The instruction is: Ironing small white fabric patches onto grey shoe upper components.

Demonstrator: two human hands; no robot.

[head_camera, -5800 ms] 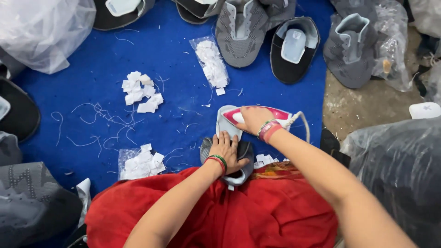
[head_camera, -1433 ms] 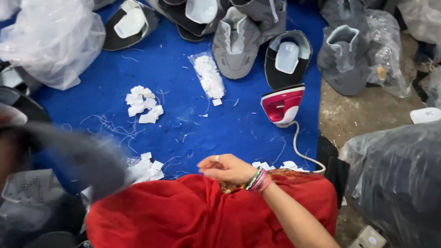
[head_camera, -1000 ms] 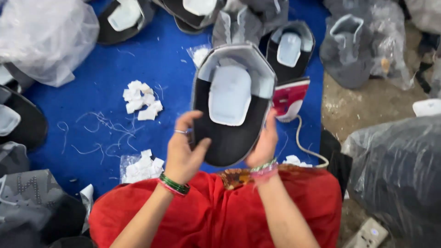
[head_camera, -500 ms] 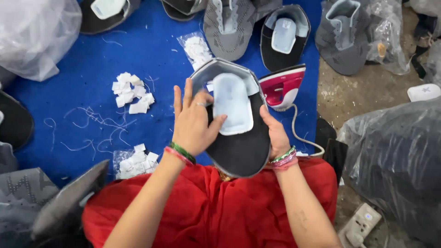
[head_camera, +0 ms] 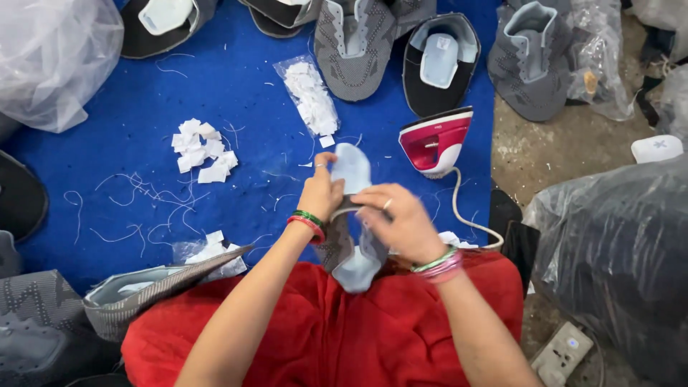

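Your left hand (head_camera: 320,193) and right hand (head_camera: 396,223) are both closed on the folded grey knit shoe upper with pale blue lining (head_camera: 351,215), held above your red lap cloth (head_camera: 337,337). It appears light, soft and floppy; grip it at the fold, supporting both loose ends.

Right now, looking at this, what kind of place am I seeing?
Probably a small shoe-making workshop, worked on the floor. Both hands fold a grey shoe upper; more uppers lie on the blue mat, beside a pink iron and piles of small white patches.
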